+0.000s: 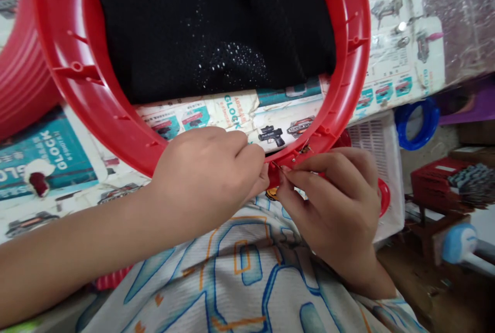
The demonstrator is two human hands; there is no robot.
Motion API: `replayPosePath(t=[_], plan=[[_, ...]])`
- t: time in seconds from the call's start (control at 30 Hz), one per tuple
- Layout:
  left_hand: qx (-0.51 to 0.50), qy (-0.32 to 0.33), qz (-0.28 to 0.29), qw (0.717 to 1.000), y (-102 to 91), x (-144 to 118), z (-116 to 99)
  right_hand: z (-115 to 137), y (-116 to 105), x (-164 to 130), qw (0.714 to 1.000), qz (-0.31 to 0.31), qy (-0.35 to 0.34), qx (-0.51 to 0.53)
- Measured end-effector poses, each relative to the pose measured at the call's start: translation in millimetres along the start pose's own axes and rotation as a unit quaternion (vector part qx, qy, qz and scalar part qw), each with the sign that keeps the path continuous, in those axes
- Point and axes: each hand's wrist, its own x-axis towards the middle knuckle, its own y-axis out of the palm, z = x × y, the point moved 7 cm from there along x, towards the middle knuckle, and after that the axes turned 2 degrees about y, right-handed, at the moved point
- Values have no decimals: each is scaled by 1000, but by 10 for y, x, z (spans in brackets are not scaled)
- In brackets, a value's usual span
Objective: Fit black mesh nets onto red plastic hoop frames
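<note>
A large red plastic ring [350, 65] with ribs and small screw bosses stands before me, its lower edge against my patterned shirt. My left hand [211, 168] is closed over the near part of its rim. Just to the right, my right hand [332, 204] pinches a thin, dark metal piece [276, 165] between thumb and forefinger, close to the rim. Its exact kind is too small to make out. Small metal parts [303, 152] sit on the ring beside my right fingertips. Black perforated fabric [216, 23] shows through the ring's opening.
Stacked red rings [27, 75] stand at the left. Printed cardboard [410, 60] covers the table, with clear plastic wrap [460, 18] at upper right. A white basket [390, 168], a blue ring [431, 127] and a red box of metal pieces [433, 178] lie to the right.
</note>
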Motion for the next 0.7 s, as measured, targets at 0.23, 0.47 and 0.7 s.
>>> replayPosePath(t=[0.23, 0.47, 0.7], plan=[[18, 0, 23, 1000, 40, -3, 20, 240, -2, -44, 988, 28, -151, -29], [-57, -41, 296, 953, 240, 142, 99, 429, -5, 189, 942, 81, -300, -125], [-156, -73, 326, 930, 188, 152, 175, 481, 13, 455, 904, 136, -377, -149]])
